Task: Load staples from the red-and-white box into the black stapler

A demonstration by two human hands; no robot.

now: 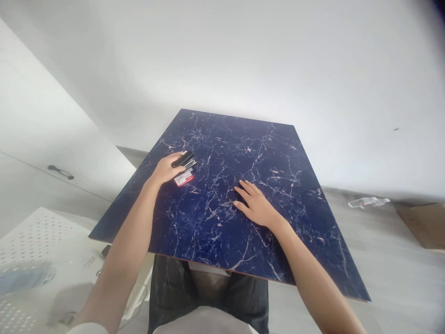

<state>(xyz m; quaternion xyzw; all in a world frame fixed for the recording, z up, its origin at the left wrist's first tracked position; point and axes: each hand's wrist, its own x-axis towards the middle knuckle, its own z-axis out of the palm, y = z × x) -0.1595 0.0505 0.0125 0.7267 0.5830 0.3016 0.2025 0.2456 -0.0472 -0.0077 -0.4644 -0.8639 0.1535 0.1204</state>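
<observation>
Shirt fabric (205,322), pale and loose, shows at my waist, with my dark trousers (243,301) just beyond it, partly under the near edge of the blue tabletop (212,246). Off to my left, low down, a white perforated panel (38,232) stands beside the table. My forearms reach over the tabletop, which is veined with white like marble. My right hand (254,205) lies palm down on the right half of it, fingers stretched and slightly apart, gripping nothing. Left of it and a little farther in, a small red-and-white packet (184,179) lies flat on the blue surface. Just past the packet, my left hand (167,169) is curled round a black stapler (184,159), thumb along the near side and fingers over the far side; I can't tell whether the stapler rests on the tabletop or is lifted. Over on the right, a cardboard piece (426,225) and a clear plastic bottle (368,202) lie on the grey floor (375,250) near the wall. To the left, a dark handle (60,172) sits on a white cabinet (41,120). Behind the table's far edge rises a plain white wall (243,55).
</observation>
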